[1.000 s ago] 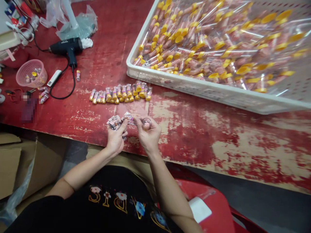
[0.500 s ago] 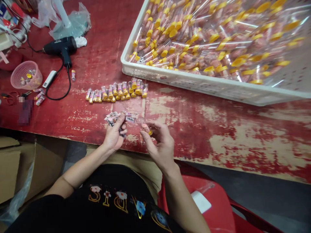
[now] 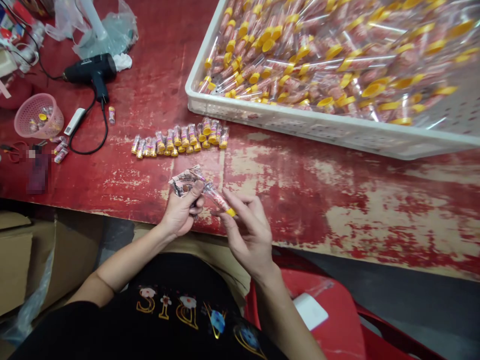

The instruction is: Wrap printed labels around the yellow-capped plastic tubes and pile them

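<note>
The fingers of your right hand point(image 3: 250, 234) curl loosely around the capped tube point(image 3: 218, 199), beside wrappers point(image 3: 183, 184) pinched in your left hand point(image 3: 182, 211); probably light, stiff and slick, it is best held near the yellow cap point(image 3: 231, 212).

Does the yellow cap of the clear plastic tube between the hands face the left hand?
No, the yellow cap faces the right hand, away from the left hand.

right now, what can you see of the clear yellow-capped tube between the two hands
The clear, plastic-looking cylindrical tube shows pinkish contents and a yellow cap. It slants, capped end lower right, held near the cap by the right hand; its upper end reaches the printed wrappers in the left hand. Whether it enters one is unclear.
</note>
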`<state>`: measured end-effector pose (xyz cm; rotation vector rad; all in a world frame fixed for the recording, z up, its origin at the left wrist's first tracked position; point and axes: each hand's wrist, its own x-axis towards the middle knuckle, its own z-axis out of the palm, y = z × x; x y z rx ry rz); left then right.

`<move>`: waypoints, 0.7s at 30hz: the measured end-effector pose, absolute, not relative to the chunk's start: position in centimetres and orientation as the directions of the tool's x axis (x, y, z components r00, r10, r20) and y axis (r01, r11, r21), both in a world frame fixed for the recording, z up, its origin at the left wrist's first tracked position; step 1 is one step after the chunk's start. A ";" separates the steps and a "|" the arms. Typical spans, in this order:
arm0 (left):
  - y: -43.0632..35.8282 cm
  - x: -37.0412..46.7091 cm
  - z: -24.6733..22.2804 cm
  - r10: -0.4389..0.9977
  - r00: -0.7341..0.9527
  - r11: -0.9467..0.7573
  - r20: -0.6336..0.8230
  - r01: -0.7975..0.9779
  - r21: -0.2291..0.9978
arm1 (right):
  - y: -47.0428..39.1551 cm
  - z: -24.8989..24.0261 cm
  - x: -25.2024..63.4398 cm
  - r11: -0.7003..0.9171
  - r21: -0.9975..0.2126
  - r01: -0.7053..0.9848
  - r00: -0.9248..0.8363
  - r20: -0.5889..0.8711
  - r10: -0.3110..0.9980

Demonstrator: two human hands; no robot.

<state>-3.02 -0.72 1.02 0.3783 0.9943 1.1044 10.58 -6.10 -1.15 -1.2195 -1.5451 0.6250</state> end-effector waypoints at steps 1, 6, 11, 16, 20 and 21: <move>-0.8 -3.0 1.0 0.875 0.107 0.446 -0.472 -0.559 0.699 | -6.2 -1.3 10.4 0.340 -0.870 0.358 0.060 0.385 0.921; -1.3 -2.8 0.7 0.871 0.177 0.484 -0.458 -0.470 0.739 | -6.4 -1.4 9.7 0.292 -0.929 0.228 0.204 0.339 0.918; -1.8 -3.1 1.0 0.871 0.208 0.490 -0.444 -0.402 0.773 | -6.1 -0.9 10.0 0.288 -0.938 0.192 0.160 0.319 0.934; -2.6 -3.0 1.3 0.859 0.279 0.510 -0.429 -0.409 0.757 | -6.2 -0.4 9.7 0.320 -0.893 0.317 0.328 0.420 0.846; -2.9 -2.8 1.5 0.868 0.312 0.491 -0.386 -0.431 0.757 | -6.3 -0.2 9.1 0.283 -0.896 0.341 0.416 0.414 0.809; -2.9 -2.8 1.5 0.870 0.312 0.488 -0.381 -0.438 0.755 | -6.3 -0.1 9.0 0.282 -0.897 0.341 0.428 0.415 0.803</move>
